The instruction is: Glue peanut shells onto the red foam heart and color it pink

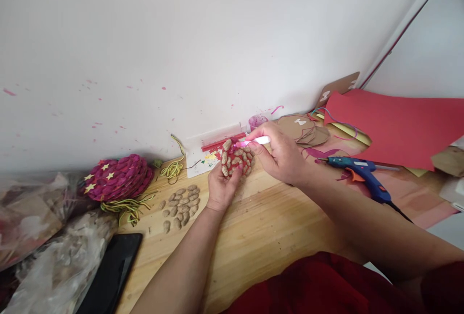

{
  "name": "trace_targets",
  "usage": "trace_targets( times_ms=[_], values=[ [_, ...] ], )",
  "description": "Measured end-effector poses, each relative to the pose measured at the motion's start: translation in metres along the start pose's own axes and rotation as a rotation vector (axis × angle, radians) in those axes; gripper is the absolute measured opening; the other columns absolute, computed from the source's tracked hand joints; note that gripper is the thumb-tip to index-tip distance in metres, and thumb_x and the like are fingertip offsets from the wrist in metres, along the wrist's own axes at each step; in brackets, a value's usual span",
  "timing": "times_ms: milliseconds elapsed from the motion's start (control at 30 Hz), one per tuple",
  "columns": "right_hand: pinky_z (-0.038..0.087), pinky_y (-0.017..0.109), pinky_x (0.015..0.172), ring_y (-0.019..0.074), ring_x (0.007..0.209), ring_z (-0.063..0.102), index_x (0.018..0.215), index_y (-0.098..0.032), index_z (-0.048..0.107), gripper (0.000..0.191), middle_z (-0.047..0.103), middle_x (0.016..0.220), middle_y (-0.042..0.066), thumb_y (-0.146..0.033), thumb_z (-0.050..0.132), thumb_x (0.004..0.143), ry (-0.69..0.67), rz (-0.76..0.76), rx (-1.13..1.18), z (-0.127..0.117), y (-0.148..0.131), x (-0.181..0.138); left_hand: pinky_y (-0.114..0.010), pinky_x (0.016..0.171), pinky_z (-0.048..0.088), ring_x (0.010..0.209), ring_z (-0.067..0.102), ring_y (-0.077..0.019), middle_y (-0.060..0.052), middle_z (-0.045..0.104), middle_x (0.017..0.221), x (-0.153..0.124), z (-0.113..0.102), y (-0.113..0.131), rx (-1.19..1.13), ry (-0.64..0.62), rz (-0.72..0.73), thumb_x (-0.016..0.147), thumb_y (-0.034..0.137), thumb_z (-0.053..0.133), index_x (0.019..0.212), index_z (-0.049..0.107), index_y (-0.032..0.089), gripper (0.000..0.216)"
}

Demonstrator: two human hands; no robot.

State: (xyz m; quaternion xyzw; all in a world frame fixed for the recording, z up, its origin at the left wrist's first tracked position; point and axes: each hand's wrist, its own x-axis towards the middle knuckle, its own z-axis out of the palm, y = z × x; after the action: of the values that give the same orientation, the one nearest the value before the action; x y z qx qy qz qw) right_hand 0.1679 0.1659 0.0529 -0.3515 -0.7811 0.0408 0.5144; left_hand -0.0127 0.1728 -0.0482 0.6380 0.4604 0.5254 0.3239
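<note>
My left hand [222,189] is closed on the edge of a red craft piece covered with peanuts [227,160], held just above the table and tilted toward me. My right hand [282,155] pinches a white-handled paintbrush [261,140]. Its pink tip meets the upper part of the peanut piece, where some pink shows. Most of the peanuts on it are plain tan. Behind the piece lies a white tray [194,145] with red strips and small yellow and green stars. A pink-stained cup [258,121] stands behind my right hand.
Loose peanuts [184,203] lie left of my left hand. Farther left are stacked magenta peanut pieces [125,176] with stars, yarn [172,171], a black phone-like slab [112,273] and plastic bags [68,261]. At right are cardboard shapes [293,129], a blue glue gun [369,173] and a red sheet [398,125].
</note>
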Motion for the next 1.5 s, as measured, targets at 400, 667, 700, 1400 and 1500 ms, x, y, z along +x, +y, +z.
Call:
trace_targets(
  times_ms=[400, 667, 700, 1400, 1500],
  values=[
    [0.047, 0.035, 0.079, 0.0195, 0.084, 0.064, 0.098, -0.021, 0.06, 0.005, 0.069, 0.091, 0.005, -0.024, 0.056, 0.099, 0.003, 0.098, 0.074, 0.0029, 0.0058, -0.0028, -0.029, 0.079, 0.05, 0.078, 0.063, -0.0176, -0.005, 0.075, 0.088, 0.0005, 0.0003, 0.0025, -0.037, -0.007, -0.026, 0.086, 0.037, 0.07, 0.092, 0.073, 0.017, 0.021],
    [0.046, 0.035, 0.076, 0.0193, 0.083, 0.063, 0.099, -0.021, 0.06, 0.005, 0.069, 0.091, 0.005, -0.024, 0.055, 0.099, -0.003, 0.065, 0.082, 0.0059, 0.0047, -0.0043, -0.029, 0.077, 0.05, 0.075, 0.061, -0.017, -0.005, 0.073, 0.084, 0.0009, -0.0001, 0.003, -0.017, 0.006, -0.032, 0.086, 0.037, 0.07, 0.088, 0.072, 0.016, 0.022],
    [0.046, 0.035, 0.075, 0.0189, 0.081, 0.062, 0.099, -0.021, 0.06, 0.006, 0.069, 0.09, 0.005, -0.024, 0.055, 0.099, -0.002, 0.084, 0.094, 0.0057, 0.0046, -0.0042, -0.029, 0.078, 0.05, 0.076, 0.062, -0.0172, -0.005, 0.073, 0.085, 0.001, -0.0002, 0.0031, -0.021, 0.006, -0.031, 0.086, 0.037, 0.07, 0.088, 0.072, 0.016, 0.021],
    [0.045, 0.035, 0.07, 0.0189, 0.075, 0.061, 0.098, -0.022, 0.061, 0.008, 0.068, 0.085, 0.004, -0.028, 0.056, 0.1, -0.007, 0.122, 0.122, 0.0057, 0.0077, -0.0049, -0.029, 0.078, 0.051, 0.076, 0.064, -0.0173, -0.004, 0.075, 0.085, 0.0022, 0.0001, 0.0042, -0.105, 0.018, -0.091, 0.083, 0.039, 0.072, 0.092, 0.073, 0.016, 0.025],
    [0.046, 0.035, 0.071, 0.0192, 0.076, 0.062, 0.098, -0.022, 0.062, 0.008, 0.07, 0.088, 0.004, -0.028, 0.056, 0.099, -0.019, 0.103, 0.111, 0.0077, 0.0093, -0.006, -0.028, 0.076, 0.051, 0.073, 0.063, -0.0169, -0.004, 0.074, 0.081, 0.0026, -0.0002, 0.0045, -0.074, 0.026, -0.097, 0.082, 0.039, 0.072, 0.087, 0.072, 0.016, 0.024]
  ],
)
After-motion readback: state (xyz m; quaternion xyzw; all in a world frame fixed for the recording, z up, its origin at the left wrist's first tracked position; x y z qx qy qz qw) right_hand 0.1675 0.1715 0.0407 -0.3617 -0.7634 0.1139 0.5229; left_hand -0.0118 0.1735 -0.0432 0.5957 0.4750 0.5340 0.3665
